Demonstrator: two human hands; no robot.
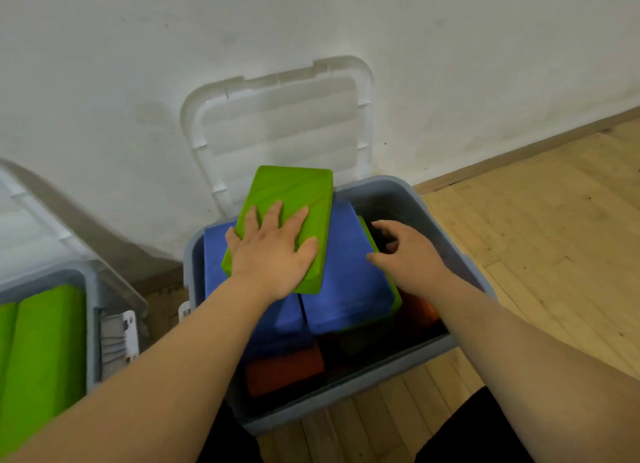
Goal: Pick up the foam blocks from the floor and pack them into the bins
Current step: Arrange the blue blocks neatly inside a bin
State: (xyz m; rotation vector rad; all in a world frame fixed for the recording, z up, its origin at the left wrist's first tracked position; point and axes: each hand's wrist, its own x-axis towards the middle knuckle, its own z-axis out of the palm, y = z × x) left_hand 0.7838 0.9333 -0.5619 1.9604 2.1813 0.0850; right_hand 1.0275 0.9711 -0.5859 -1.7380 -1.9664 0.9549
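A grey bin (pixel 464 254) stands against the wall, filled with foam blocks. My left hand (pixel 273 251) lies flat with spread fingers on a green block (pixel 301 192) that sits tilted on top of two blue blocks (pixel 346 275). My right hand (pixel 405 251) reaches into the bin's right side, with its fingers curled down beside another green block (pixel 367 234) standing on edge; what they touch is hidden in shadow. Orange blocks (pixel 284 372) lie lower in the bin near its front.
The bin's clear lid (pixel 277 126) leans open against the white wall. A second grey bin (pixel 91 306) at the left holds green blocks (pixel 45 351), its lid also open. Wooden floor (pixel 540 227) extends to the right.
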